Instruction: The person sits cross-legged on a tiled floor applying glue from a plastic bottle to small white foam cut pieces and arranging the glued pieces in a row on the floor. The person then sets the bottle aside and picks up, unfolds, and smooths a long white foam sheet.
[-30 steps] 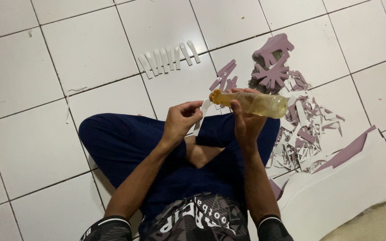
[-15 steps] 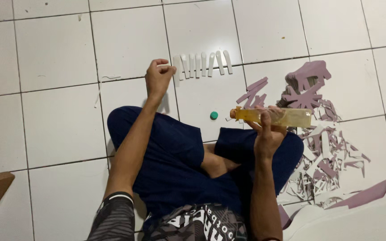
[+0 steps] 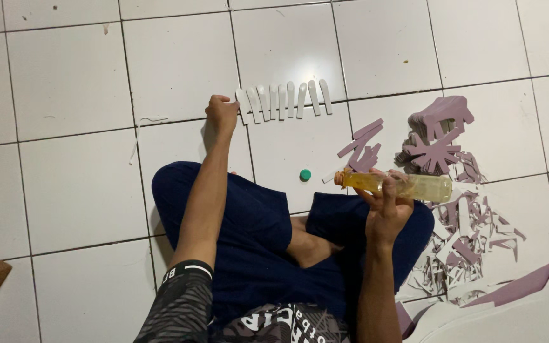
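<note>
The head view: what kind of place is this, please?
Probably a room in a home, used as a craft spot on the floor. The person sits cross-legged on white floor tiles, beside a row of white cut strips and purple foam scraps. The right hand holds a bottle of yellowish liquid.

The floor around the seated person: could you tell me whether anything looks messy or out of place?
Yes: purple and white offcuts litter the tiles at right, and a green cap lies loose while the bottle is held uncapped.
</note>
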`<state>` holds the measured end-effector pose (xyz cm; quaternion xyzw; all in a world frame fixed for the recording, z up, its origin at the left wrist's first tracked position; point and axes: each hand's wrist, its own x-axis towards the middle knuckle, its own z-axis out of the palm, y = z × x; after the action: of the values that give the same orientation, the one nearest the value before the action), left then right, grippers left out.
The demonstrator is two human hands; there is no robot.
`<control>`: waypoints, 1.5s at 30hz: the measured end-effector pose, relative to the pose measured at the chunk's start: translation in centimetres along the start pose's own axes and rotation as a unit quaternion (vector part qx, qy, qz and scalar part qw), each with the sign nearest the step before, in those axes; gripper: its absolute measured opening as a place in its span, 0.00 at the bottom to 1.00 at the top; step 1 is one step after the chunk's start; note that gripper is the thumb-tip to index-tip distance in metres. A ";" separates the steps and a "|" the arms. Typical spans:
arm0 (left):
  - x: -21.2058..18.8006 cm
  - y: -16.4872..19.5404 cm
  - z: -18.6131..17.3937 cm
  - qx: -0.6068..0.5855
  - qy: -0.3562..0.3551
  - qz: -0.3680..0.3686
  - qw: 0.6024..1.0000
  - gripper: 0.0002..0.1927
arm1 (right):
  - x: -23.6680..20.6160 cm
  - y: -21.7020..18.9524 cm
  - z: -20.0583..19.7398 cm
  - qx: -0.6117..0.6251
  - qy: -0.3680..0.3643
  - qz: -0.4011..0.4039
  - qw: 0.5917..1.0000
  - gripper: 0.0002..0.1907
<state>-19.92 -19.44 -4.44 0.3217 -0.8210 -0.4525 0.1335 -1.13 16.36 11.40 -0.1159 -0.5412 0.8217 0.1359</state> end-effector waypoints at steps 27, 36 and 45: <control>-27.6 7.2 15.9 0.208 -0.200 0.656 0.698 0.07 | 0.3 -2.0 -15.3 0.233 0.112 0.007 0.966 0.30; -28.1 10.7 0.2 -0.158 -0.339 0.232 0.898 0.13 | 0.5 -2.8 -10.1 0.260 0.044 0.051 0.963 0.27; -27.0 12.5 -9.1 -0.242 -0.388 0.073 0.886 0.20 | -3.8 -5.7 0.1 0.004 -0.088 -0.156 0.984 0.25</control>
<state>0.06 -3.13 12.87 0.0175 -0.6933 -0.7150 -0.0888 2.93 17.14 16.82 0.0430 -0.5594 0.7995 0.2146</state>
